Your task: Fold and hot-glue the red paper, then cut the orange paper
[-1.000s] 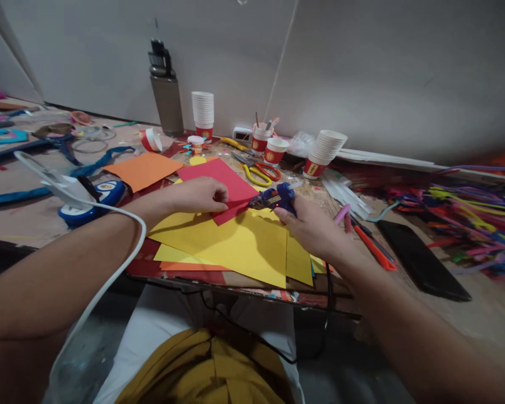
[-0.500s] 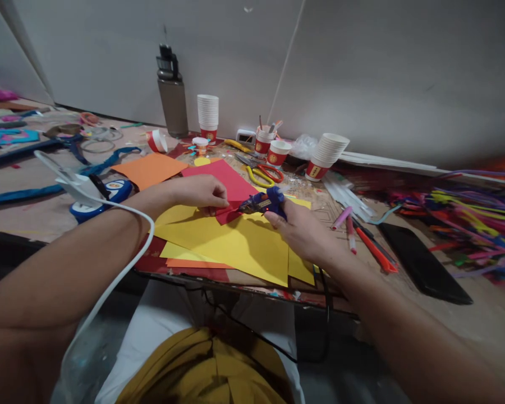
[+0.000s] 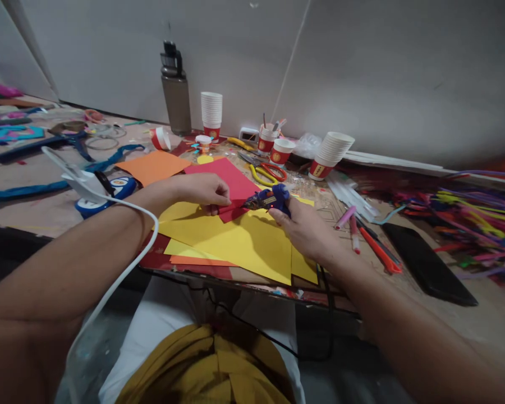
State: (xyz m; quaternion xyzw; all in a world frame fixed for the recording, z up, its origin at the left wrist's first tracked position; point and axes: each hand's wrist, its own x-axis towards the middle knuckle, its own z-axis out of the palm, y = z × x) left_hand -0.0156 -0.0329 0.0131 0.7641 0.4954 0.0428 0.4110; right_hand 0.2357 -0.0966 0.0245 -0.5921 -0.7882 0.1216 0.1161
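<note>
My right hand (image 3: 305,221) is wrapped around a blue glue gun (image 3: 271,199) with a small red light, its nozzle pointing left. The nozzle tip is at a red paper (image 3: 233,182), close to a fold or edge; I cannot tell whether it touches. My left hand (image 3: 208,191) is closed, its fingertips pinching the red paper's near left part. Beneath both hands lie yellow sheets (image 3: 252,247), overlapping, with an orange strip of paper (image 3: 202,261) showing under them. Another orange sheet (image 3: 154,165) lies beyond my left wrist.
Scissors (image 3: 269,174), pliers, paper cups (image 3: 281,151), stacked cups (image 3: 330,154) and a bottle (image 3: 177,104) stand or lie at the back. To the right are pens, a cutter (image 3: 381,249), a black phone (image 3: 429,264) and pipe cleaners. A white cable crosses my left forearm.
The whole view has shifted slightly. My right hand and the glue gun stay at the red paper, and my left hand keeps its pinch with little visible movement.
</note>
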